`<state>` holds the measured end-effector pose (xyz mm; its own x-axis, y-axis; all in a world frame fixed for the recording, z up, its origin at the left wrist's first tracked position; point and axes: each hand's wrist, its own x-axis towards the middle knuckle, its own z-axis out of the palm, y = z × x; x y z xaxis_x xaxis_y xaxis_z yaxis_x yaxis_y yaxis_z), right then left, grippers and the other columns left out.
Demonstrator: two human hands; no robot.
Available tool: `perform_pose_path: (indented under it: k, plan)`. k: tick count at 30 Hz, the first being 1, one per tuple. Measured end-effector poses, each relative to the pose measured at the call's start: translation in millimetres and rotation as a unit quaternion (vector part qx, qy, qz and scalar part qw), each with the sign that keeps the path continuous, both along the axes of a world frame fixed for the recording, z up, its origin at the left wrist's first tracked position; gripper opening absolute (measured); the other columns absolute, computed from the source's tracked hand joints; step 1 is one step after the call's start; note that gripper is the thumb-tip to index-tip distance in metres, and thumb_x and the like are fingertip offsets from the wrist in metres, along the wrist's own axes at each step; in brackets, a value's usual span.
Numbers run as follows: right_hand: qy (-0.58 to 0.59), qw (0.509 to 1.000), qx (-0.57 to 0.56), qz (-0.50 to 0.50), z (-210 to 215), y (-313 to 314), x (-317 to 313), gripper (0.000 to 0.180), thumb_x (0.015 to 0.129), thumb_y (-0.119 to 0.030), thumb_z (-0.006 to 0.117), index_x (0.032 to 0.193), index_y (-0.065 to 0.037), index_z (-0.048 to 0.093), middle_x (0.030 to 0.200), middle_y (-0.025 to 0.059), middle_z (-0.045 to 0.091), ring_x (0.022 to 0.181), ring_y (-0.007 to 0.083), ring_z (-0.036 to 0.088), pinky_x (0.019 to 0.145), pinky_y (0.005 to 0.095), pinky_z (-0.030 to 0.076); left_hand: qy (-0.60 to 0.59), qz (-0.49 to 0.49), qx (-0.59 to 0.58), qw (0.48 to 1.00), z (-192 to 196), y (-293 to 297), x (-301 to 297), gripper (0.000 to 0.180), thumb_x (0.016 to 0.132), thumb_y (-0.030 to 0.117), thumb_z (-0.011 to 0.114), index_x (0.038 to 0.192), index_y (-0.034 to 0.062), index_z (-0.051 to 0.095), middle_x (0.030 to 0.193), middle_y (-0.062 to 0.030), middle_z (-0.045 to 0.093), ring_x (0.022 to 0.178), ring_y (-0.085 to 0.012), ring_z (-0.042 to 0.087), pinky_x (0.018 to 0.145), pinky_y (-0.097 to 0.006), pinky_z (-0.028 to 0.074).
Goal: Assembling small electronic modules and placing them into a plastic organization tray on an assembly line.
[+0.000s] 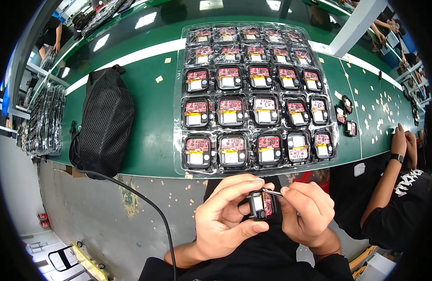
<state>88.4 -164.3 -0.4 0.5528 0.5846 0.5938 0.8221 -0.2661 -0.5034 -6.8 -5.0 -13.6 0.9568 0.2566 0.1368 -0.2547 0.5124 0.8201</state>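
Workshop line, long green bench (pixel 150 117) w/ white stripe running along it; grey floor below, near edge of bench just ahead of the person. Small tan paper scraps (pixel 373 110) scattered over bench surface, mostly to the right.

Centre of bench: clear plastic tray (pixel 258 98), 5 cols x 5 rows of pockets, each w/ a small black-framed module showing red circuit board + white/silver patch. Far two rows look covered by glossy film, detail blurred. Three loose modules (pixel 345 114) lie on bench just right of tray.

Left of tray: black mesh bag (pixel 106 124) lying on bench, reaching to near edge; black cable (pixel 150 208) runs from its lower end down toward the person. Far left: stacks of dark trays (pixel 43 119) on a side rack.

Hands, below bench edge, over lap:
- Left hand (pixel 225 218): closed around one module (pixel 261 205), thumb beneath, fingers curled over top. Module held on edge, red board facing right.
- Right hand (pixel 307 213): pinched narrow on thin metal tweezers (pixel 272 192); tip touches upper edge of held module.
Hands just beside each other, module between them.

Right side: co-worker in black printed top, forearm (pixel 389 180) raised to bench edge, dark wristband (pixel 396 158). More people at far end, top left + top right, too small for detail.
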Motion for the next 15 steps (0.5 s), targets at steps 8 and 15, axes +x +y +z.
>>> perform_pose_path:
  k: [8, 15]
  plan:
    - [0.003, 1.000, -0.001, -0.004, -1.2, 1.4, 0.5, 0.035, 0.061, 0.010, 0.077, 0.094, 0.002, 0.069, 0.083, 0.0106, 0.067, 0.053, 0.0188, 0.055, 0.046, 0.0285, 0.042, 0.009, 0.004, -0.003, 1.000, -0.9, -1.0, 0.0, 0.058, 0.083, -0.004, 0.076, 0.133, -0.0123, 0.049, 0.136, -0.0188, 0.043, 0.131, -0.0357, 0.050, 0.110, -0.045, 0.048]
    - [0.002, 1.000, -0.001, 0.005, -1.7, 1.9, 2.5, 0.034, 0.062, 0.009, 0.079, 0.094, 0.001, 0.069, 0.084, 0.0102, 0.067, 0.052, 0.0183, 0.054, 0.045, 0.0282, 0.042, 0.051, 0.032, -0.002, 0.998, 3.8, -7.2, -0.3, 0.061, 0.080, 0.010, 0.081, 0.130, -0.0106, 0.052, 0.132, -0.0193, 0.048, 0.124, -0.0352, 0.056, 0.106, -0.045, 0.049]
